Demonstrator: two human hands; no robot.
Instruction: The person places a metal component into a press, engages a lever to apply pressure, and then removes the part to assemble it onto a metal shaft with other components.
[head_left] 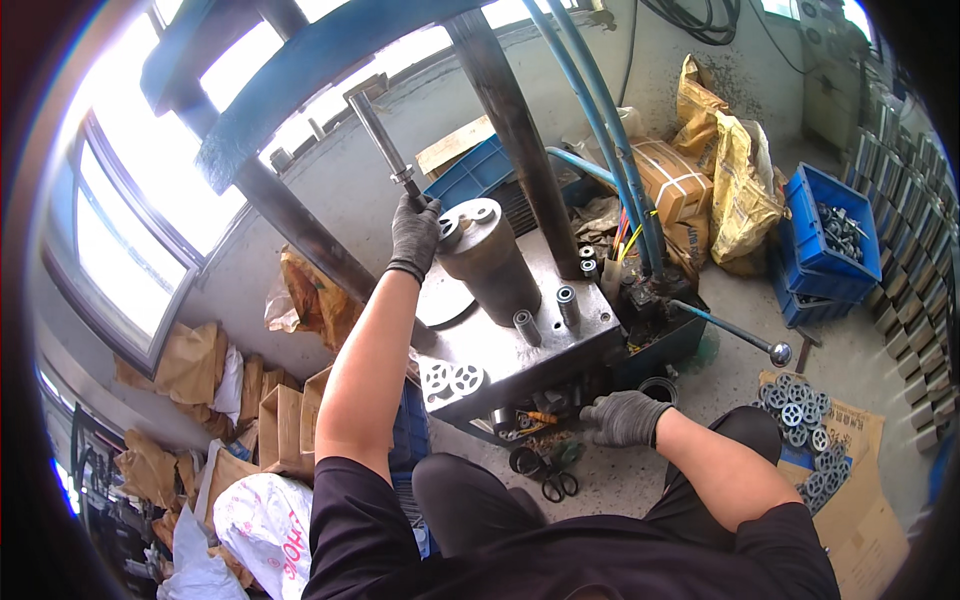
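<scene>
My left hand (415,238), in a dark grey glove, is closed round the lower end of a steel shaft (380,138) with a collar. The shaft stands tilted beside the top of a thick metal cylinder (497,275), where small round parts (484,214) sit. That cylinder rests on a steel press table (500,355). My right hand (628,418), also gloved, is in front of the table's near edge with loosely bent fingers and nothing visible in it. Two spoked discs (466,379) lie at the table's near left corner. Short ribbed cylinders (567,305) stand at its right.
Dark press columns (515,140) rise behind the table. A lever with a ball end (780,352) sticks out at the right. Blue crates (835,235) of metal parts stand beyond it. Many spoked discs (795,412) lie on cardboard. Scissors (560,486) lie on the floor.
</scene>
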